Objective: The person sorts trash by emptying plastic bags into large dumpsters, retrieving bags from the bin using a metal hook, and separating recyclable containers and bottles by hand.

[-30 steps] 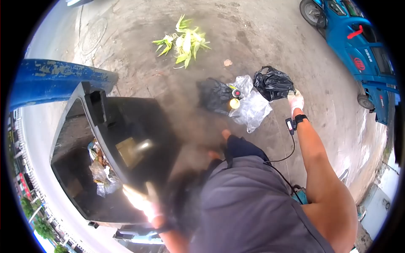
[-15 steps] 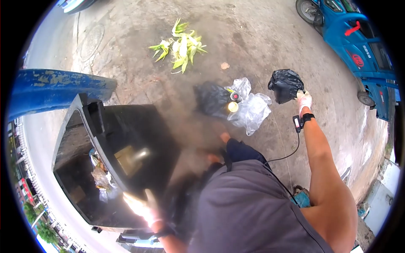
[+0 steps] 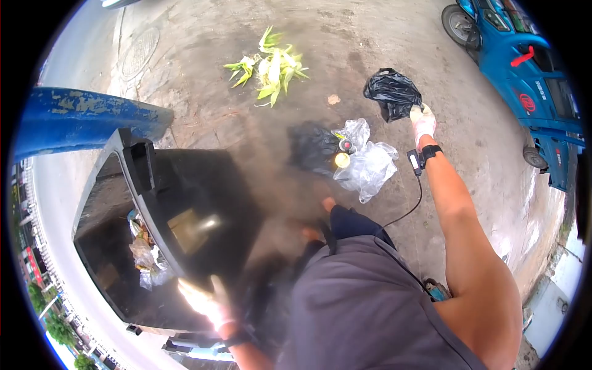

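Holding a black plastic bag (image 3: 391, 94) by its near right corner in the closed fingers of the right hand (image 3: 423, 122), out over the ground (image 3: 459, 203). Extending forward and leftward from those fingers, crumpled, longest roughly along that same slant. Far nearer to the right hand than to the left hand (image 3: 208, 303), and well apart from the black bin (image 3: 213, 169) on the left, beyond loose waste on the ground.

At the left hand, fingers wide, thumb set apart, nothing held; just beside the bin wall, perhaps touching it, but washed out by glare.

Nearer in than the held bag, lying together on the ground: a clear plastic bag (image 3: 369, 168), a red-topped container (image 3: 346, 146), a round yellow lid (image 3: 342, 160) and a dark bag (image 3: 311, 147). Farther off, corn husks (image 3: 276, 71).

On the blue vehicle (image 3: 521, 74) at right, a round red emblem (image 3: 526, 102) and white lettering (image 3: 541, 90), too small to read. On the wrist device (image 3: 415, 163), a white label without legible text. No brand readable anywhere.
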`<act>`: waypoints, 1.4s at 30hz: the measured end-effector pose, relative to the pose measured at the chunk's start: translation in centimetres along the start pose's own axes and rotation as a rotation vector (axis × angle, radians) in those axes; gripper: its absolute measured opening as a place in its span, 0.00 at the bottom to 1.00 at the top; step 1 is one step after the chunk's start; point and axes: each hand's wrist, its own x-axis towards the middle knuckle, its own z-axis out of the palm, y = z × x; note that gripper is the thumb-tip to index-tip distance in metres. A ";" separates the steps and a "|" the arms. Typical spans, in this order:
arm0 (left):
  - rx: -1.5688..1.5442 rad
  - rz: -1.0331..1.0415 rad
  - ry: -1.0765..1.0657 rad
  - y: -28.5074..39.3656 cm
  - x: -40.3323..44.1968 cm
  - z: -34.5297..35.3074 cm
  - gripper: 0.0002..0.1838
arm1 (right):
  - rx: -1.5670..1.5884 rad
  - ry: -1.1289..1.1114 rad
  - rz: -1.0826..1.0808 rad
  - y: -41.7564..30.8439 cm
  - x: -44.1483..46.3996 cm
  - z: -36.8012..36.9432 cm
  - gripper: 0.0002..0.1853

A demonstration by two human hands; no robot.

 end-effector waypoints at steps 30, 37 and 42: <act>0.074 0.004 -0.079 -0.8 0.3 1.1 0.55 | -0.739 0.148 0.516 17.7 -16.7 -18.5 0.24; 0.061 0.052 -0.038 -1.3 0.3 1.3 0.54 | -1.043 -0.361 0.704 24.5 -28.3 -21.6 0.31; 0.078 0.075 -0.028 -1.2 0.1 1.2 0.54 | -1.136 -0.833 0.962 28.6 -32.6 -22.8 0.29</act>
